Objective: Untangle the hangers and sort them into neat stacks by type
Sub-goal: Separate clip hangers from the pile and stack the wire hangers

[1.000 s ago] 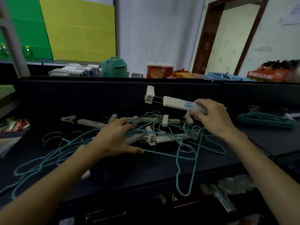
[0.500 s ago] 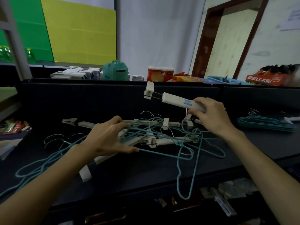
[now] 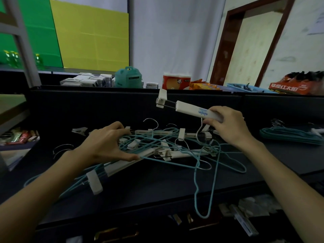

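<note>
since a second ago our right hand [image 3: 228, 125] has kept the white clip hanger [image 3: 192, 111] raised at about the same height, and our left hand [image 3: 107, 142] has drawn the near edge of the tangle [image 3: 175, 148] slightly towards us, so a white clip [image 3: 94, 183] now shows at lower left. the right hand is clenched round the hanger's bar near the printed logo, its metal hook [image 3: 199, 132] dangling down into the pile. the left hand lies over the teal wire hangers at centre left, thumb out along one wire and fingers bent over the bundle. the tangle sits mid-frame on the dark surface [image 3: 157, 186], and a sorted teal stack [image 3: 289, 135] lies at the right edge. we judge the clip hanger light and stiff, best held by its bar; the thin wires look springy and likely to snag on hooks.
</note>
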{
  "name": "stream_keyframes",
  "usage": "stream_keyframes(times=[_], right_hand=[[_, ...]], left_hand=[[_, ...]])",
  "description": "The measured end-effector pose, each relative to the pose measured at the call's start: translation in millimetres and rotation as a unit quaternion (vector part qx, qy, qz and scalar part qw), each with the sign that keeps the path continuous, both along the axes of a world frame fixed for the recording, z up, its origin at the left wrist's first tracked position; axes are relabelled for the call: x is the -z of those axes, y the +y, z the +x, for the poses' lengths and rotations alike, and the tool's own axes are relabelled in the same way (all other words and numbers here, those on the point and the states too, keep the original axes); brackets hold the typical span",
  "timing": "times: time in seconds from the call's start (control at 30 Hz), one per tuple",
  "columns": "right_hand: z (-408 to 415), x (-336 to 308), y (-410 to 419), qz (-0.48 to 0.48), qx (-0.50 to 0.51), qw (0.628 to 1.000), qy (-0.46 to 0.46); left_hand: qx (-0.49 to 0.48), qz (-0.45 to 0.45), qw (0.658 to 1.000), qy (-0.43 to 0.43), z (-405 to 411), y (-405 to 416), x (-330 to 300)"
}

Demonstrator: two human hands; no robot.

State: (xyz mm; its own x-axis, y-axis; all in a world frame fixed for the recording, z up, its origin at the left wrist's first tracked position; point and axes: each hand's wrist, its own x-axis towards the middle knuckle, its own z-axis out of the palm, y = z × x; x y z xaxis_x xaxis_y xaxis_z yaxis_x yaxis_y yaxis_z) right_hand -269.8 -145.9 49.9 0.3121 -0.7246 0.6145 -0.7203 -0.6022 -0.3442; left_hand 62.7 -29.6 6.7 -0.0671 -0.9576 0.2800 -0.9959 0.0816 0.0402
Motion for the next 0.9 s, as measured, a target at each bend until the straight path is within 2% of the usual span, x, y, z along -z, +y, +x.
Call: stream_keyframes(times=[0.17, 0.5, 0.9], right_hand=[[2, 6, 4, 0.005, 0.0, 1.0, 0.005], [-9, 17, 11, 0.016, 0.015, 1.0, 0.012], [-24, 24, 18, 0.031, 0.029, 0.999, -0.001]], left_hand=[[-0.003, -0.016, 1.0, -0.011, -2, 3, -2], [0.023, 0.007, 0.999, -0.023, -6, 7, 10], [0.068, -0.058, 0.996, -0.006, -4, 15, -2]])
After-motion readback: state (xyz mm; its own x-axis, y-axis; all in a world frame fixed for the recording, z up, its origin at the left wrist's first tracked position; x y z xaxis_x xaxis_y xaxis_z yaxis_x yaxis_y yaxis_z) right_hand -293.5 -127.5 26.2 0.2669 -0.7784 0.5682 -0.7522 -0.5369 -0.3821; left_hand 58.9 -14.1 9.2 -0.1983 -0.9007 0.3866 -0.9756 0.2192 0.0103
